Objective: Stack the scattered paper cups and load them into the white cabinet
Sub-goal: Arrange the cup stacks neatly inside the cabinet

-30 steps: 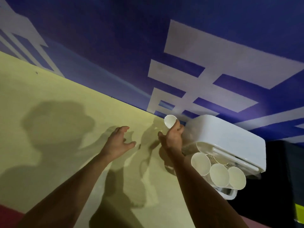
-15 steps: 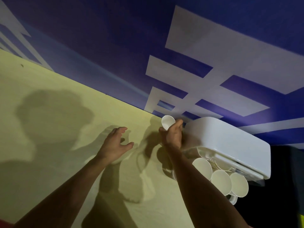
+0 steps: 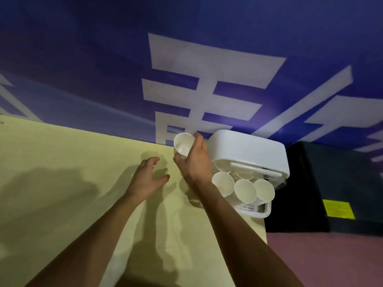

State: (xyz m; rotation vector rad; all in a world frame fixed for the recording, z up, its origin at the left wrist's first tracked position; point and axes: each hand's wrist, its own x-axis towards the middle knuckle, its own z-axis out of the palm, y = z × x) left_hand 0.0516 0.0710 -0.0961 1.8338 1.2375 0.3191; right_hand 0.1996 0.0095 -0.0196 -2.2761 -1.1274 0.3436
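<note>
Paper cup [image 3: 183, 145], gripped by fingers of the right hand [image 3: 194, 160], has turned mouth-outward beside the cabinet [image 3: 248, 150], seemingly ready for loading; left hand [image 3: 147, 179] spread.

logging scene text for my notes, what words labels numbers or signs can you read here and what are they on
On the wall banner: big white character strokes on purple, cut off by the frame; no whole text reads.
On the yellow label of the black box: print too blurred to read.
On the paper cup, cup stacks and white cabinet: no print shows.
</note>
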